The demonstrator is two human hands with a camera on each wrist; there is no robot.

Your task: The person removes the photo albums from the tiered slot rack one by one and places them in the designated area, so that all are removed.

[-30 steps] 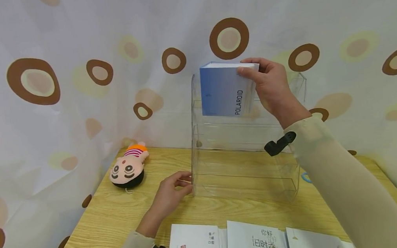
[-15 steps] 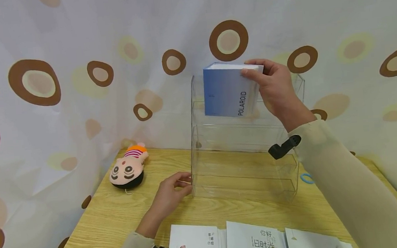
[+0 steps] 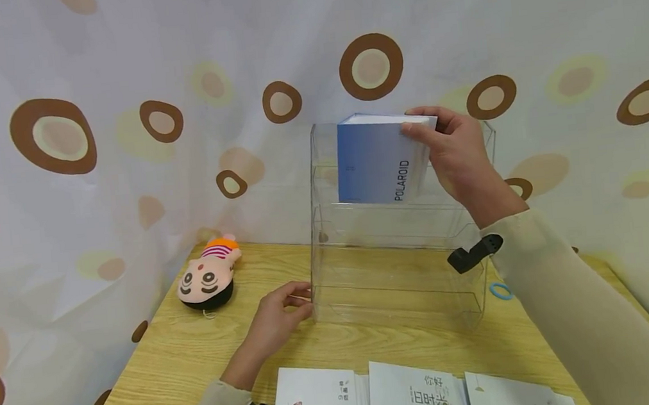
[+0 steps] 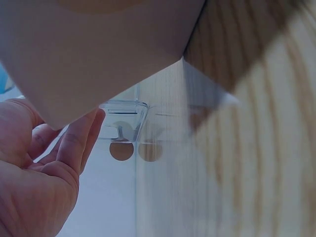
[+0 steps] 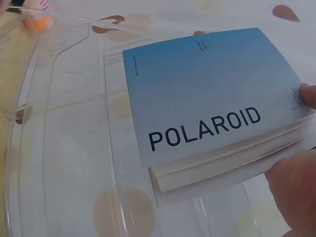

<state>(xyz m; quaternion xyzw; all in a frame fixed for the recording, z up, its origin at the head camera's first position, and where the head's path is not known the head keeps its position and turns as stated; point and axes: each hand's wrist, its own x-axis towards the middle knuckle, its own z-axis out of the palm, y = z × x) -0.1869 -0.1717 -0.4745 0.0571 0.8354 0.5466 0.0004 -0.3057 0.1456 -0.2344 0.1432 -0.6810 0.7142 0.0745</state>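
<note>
My right hand point(image 3: 459, 155) pinches the top right corner of a thick blue photo album point(image 3: 376, 162) marked POLAROID, thumb on the front and fingers behind. The album is upright at the top tier of a clear acrylic stepped rack point(image 3: 396, 293). Seen from the right wrist, its blue cover point(image 5: 207, 89) and white page edges face the camera, with rack panels beside it. Down at the rack's lower left side, my left hand point(image 3: 279, 312) touches the side panel with fingers extended. In the left wrist view this hand point(image 4: 44, 168) is partly covered by a pale, blurred surface.
Three white albums lie along the table's front: a left one point(image 3: 315, 399), a middle one point(image 3: 413, 394) and a right one point(image 3: 512, 395). A plush doll point(image 3: 209, 273) lies at the back left. Right of the rack is a blue ring point(image 3: 501, 290). A patterned curtain point(image 3: 172, 48) hangs behind.
My right hand has brought the blue album slightly right and down, lower against the rack's top tier. The left hand has stayed at the rack's side.
</note>
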